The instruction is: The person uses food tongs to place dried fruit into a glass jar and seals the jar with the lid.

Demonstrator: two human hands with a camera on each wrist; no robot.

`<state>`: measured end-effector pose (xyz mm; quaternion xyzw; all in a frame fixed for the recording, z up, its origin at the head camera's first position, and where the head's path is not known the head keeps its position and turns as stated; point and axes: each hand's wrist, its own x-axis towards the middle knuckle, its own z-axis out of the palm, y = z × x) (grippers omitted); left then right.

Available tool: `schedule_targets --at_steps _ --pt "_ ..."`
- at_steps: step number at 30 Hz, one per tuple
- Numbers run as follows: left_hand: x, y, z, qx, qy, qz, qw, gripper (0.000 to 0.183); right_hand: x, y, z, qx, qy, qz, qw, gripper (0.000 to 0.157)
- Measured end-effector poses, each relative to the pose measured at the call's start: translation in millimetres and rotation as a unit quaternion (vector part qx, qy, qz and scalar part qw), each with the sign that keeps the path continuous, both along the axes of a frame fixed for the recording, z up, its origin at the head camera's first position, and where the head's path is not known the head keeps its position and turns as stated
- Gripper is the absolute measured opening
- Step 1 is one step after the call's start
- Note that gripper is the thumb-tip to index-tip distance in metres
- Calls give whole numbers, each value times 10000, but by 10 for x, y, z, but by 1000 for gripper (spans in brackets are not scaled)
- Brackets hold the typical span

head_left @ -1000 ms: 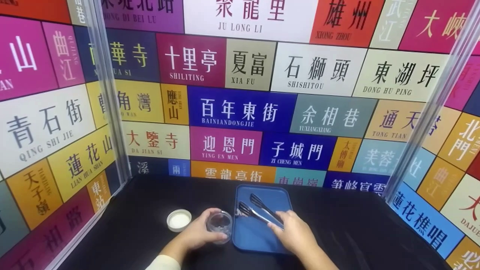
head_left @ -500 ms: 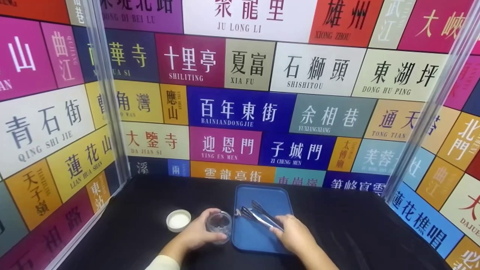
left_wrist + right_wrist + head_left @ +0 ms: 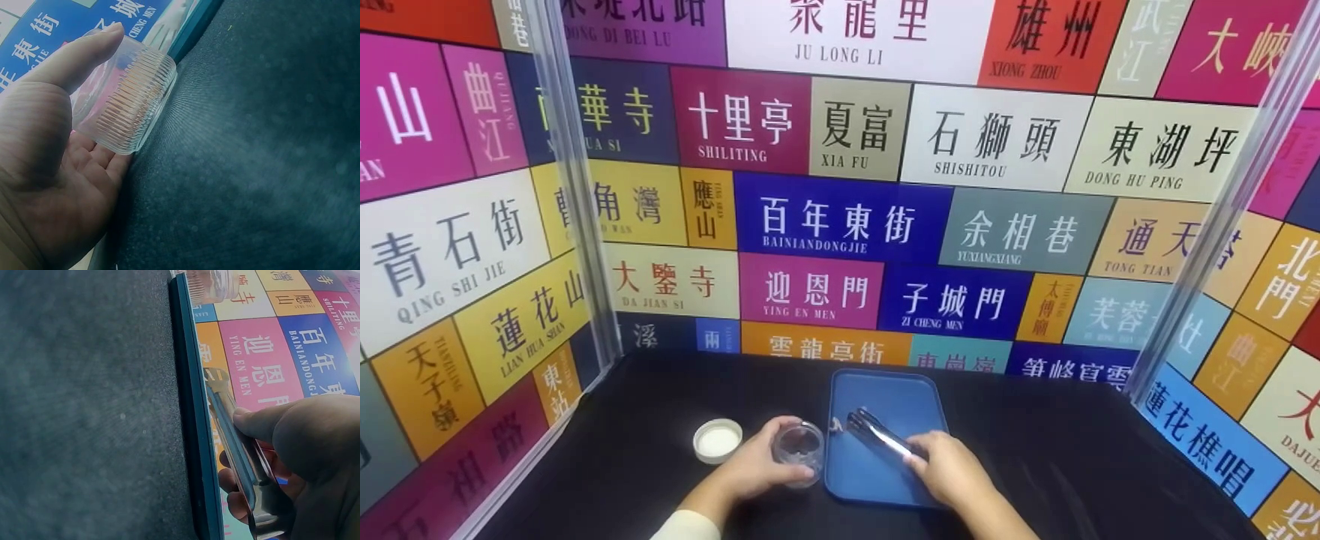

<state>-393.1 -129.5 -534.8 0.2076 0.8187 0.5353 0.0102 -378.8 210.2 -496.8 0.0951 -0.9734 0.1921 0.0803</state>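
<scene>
In the head view my left hand (image 3: pixel 765 459) grips a clear, ribbed jar (image 3: pixel 799 453) between thumb and fingers, its open mouth upward. The left wrist view shows the ribbed wall (image 3: pixel 135 101) close to the black cloth. My right hand (image 3: pixel 949 465) holds metal tongs (image 3: pixel 881 431) over a blue tray (image 3: pixel 840 486), their arms squeezed nearly together. A small pale piece (image 3: pixel 837 425) lies at the tray's left edge, just left of the tong tips. Nothing can be made out between the tips. The right wrist view shows my thumb pressing the tongs (image 3: pixel 239 439).
A round white lid (image 3: pixel 718 441) lies on the black cloth-covered table (image 3: pixel 645 450) left of the jar. Clear upright posts (image 3: pixel 598 300) stand at the table's back corners. Behind rises a wall (image 3: pixel 840 217) of colourful lettered panels.
The tongs' arms have come together, and their tips have moved slightly right and away from the pale piece. My left hand and the jar have stayed put.
</scene>
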Motion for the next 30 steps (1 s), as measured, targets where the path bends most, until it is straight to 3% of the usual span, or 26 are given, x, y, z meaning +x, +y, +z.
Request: schedule_targets --at_steps 15,30 --pt "27 -1 27 17 -11 24 10000 86 30 -26 88 -92 -81 -111 9999 19" --pt "25 5 22 -14 -13 21 10000 85 136 -78 279 -401 628 -251 9969 21"
